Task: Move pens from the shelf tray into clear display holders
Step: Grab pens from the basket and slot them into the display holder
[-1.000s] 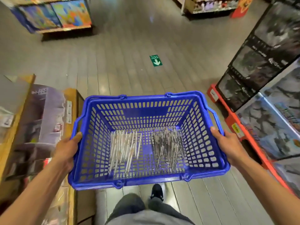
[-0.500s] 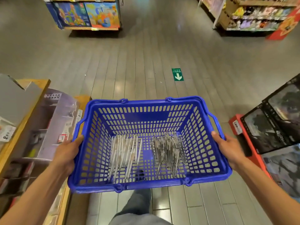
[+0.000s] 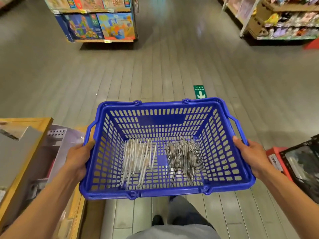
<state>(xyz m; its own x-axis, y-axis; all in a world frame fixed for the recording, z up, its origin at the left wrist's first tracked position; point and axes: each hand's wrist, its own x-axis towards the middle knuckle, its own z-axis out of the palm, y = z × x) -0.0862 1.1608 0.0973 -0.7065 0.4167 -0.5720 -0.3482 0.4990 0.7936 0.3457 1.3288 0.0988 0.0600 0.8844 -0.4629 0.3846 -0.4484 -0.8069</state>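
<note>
I hold a blue plastic shopping basket (image 3: 224,152) level in front of me. My left hand (image 3: 78,156) grips its left rim and my right hand (image 3: 250,155) grips its right rim. On the basket floor lie two piles of pens: a pale, whitish pile (image 3: 138,159) on the left and a darker silvery pile (image 3: 184,157) on the right. No shelf tray or clear display holder is recognisable in view.
A wooden display table (image 3: 25,152) with grey boxed goods stands at my left. Red-based shelving with dark boxes (image 3: 296,163) is at my right. Ahead lies grey plank floor with a green exit arrow sticker (image 3: 200,92), a toy shelf (image 3: 101,23) and another shelf (image 3: 284,19).
The view has swung and advanced along the aisle: the right-hand shelving has slid out to the edge and far shelves have come into view. Both hands keep the same grip on the basket.
</note>
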